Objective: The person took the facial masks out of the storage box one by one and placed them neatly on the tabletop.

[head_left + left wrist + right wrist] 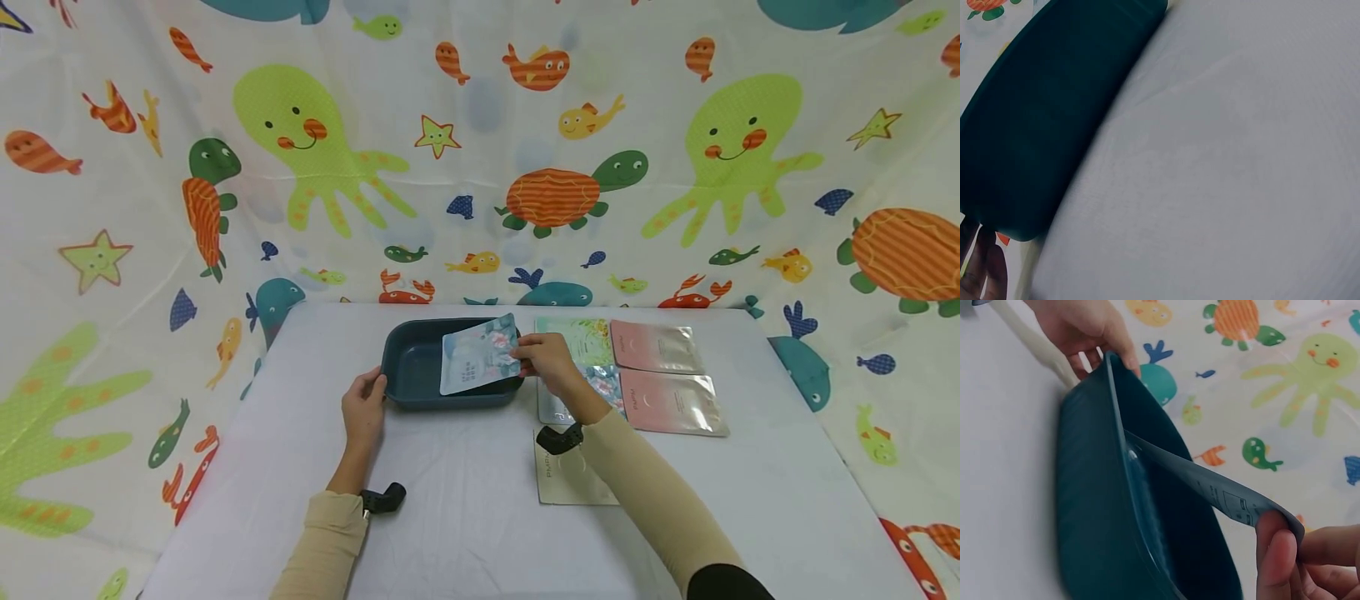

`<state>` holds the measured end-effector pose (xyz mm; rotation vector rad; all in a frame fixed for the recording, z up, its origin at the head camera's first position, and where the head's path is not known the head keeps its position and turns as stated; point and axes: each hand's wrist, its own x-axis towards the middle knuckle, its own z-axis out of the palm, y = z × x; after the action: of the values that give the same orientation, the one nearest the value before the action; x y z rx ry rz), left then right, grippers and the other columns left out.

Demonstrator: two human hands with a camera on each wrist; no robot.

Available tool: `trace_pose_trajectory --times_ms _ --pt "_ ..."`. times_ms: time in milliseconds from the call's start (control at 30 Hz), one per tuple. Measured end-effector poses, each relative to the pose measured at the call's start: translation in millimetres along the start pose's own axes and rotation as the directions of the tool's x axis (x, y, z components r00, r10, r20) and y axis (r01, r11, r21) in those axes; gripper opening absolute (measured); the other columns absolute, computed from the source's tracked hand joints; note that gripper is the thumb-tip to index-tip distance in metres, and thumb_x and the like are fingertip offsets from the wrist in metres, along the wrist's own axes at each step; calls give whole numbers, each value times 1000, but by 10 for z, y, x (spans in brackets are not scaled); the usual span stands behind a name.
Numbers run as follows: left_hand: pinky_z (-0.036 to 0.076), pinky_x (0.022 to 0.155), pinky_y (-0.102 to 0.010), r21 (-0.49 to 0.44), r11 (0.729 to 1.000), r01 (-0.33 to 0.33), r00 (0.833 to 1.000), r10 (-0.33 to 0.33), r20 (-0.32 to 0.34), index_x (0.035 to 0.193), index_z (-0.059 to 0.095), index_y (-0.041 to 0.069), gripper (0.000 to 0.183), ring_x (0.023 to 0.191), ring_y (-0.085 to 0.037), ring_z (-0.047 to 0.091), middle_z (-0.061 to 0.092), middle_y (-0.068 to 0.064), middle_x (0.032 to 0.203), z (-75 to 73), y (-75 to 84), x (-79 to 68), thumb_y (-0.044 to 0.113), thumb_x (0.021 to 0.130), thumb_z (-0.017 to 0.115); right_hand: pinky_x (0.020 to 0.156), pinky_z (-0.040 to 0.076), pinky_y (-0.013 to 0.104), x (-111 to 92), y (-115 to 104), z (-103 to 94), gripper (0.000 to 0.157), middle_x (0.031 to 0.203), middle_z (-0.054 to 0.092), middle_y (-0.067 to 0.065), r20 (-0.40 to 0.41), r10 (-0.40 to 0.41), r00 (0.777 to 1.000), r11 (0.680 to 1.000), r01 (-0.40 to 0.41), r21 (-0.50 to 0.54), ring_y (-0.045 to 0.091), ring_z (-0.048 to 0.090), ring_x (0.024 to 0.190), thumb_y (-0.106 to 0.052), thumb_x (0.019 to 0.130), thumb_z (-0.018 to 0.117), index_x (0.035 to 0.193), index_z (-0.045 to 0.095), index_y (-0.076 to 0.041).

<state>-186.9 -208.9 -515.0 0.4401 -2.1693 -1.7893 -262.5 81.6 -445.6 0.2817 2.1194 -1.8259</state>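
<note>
A dark teal plastic bin (411, 358) sits near the back of the white table. My left hand (364, 404) grips its left end; in the right wrist view the left thumb lies at the rim of the bin (1085, 506), with fingers outside. My right hand (551, 362) pinches a pale blue floral sheet mask packet (472, 358) by its right edge. The packet slants over the bin's right half, and in the right wrist view its far end overlaps the opening. Thumb and fingers of the right hand (1297, 562) nip the near end.
Right of the bin, flat on the table, lie a green packet (573, 333), a blue floral packet (553, 407) partly under the right forearm, two pink packets (656, 346) and a cream packet (566, 479) nearer me. A sea-animal curtain (480, 108) hangs behind the table (450, 500).
</note>
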Motion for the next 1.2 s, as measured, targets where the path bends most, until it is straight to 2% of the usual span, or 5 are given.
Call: trace_pose_trajectory --times_ms 100,300,767,1067,1200 --pt "45 74 -1 -4 1000 -16 1000 16 -13 128 59 -3 36 89 14 54 61 -24 129 10 -142 57 19 100 55 55 53 19 -31 -6 -54 28 84 62 4 -5 -9 1000 1000 9 9 11 55 58 -4 89 66 116 63 3" --pt "46 74 -2 -11 1000 -7 1000 7 -27 126 60 -3 34 88 11 55 62 -23 127 6 -173 71 18 99 56 56 53 20 -67 -20 -144 29 82 62 3 -16 -13 1000 1000 13 23 11 55 57 -5 89 66 117 63 3" --pt "45 72 -3 37 999 7 1000 -7 -15 126 58 -9 33 86 12 54 61 -27 126 -18 243 -126 11 100 53 55 53 20 -150 -93 -320 27 72 60 -3 5 -35 999 998 35 58 10 53 55 -5 91 65 116 61 6" --pt "45 71 -3 30 999 20 1000 -20 -7 126 57 -10 34 86 10 54 61 -28 126 -2 246 -120 10 99 53 58 54 18 -196 -73 -507 32 77 63 -3 0 -29 1000 998 29 56 9 56 58 -6 92 63 122 58 5" --pt "45 71 -2 29 999 32 999 -32 -4 127 57 -7 34 87 10 54 61 -26 128 6 99 -33 13 100 53 59 54 17 -238 -54 -603 34 78 65 -4 21 -42 999 997 40 73 9 57 58 -7 93 62 124 57 6"
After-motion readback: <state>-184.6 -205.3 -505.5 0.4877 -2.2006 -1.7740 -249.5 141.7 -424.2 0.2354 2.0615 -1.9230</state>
